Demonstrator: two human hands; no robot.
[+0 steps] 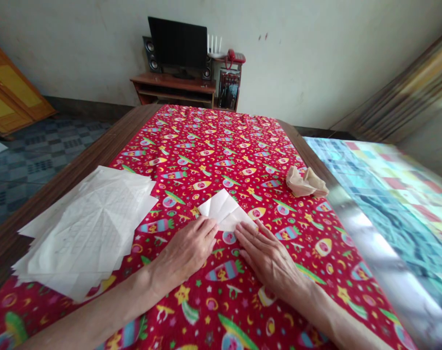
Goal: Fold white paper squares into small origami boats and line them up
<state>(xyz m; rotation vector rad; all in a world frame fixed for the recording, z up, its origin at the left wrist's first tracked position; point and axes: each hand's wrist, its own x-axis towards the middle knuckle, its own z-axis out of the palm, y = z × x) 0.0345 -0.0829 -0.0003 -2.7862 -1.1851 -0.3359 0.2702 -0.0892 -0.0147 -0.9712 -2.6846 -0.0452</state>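
Observation:
A small white sheet of folded paper [222, 206] lies flat on the red patterned cloth in front of me, with creases running across it. My left hand [193, 245] is at its left corner, fingers bent together and gripping the edge; the thumb is mostly hidden. On the right corner rests my right hand [262, 248], its fingers stretched out flat over the paper. To the left is a loose stack of white paper sheets [93, 228], the top one marked with creases that meet at a point. A beige folded paper piece [306, 182] stands to the right.
The red cloth [221, 150] covers most of a brown wooden table [111, 138]. Beyond it, a desk [177, 85] holds a monitor [179, 43], speakers and a red telephone [236, 57]. A bed with a patterned cover [381, 194] is on the right, a wooden cabinet [16, 90] far left.

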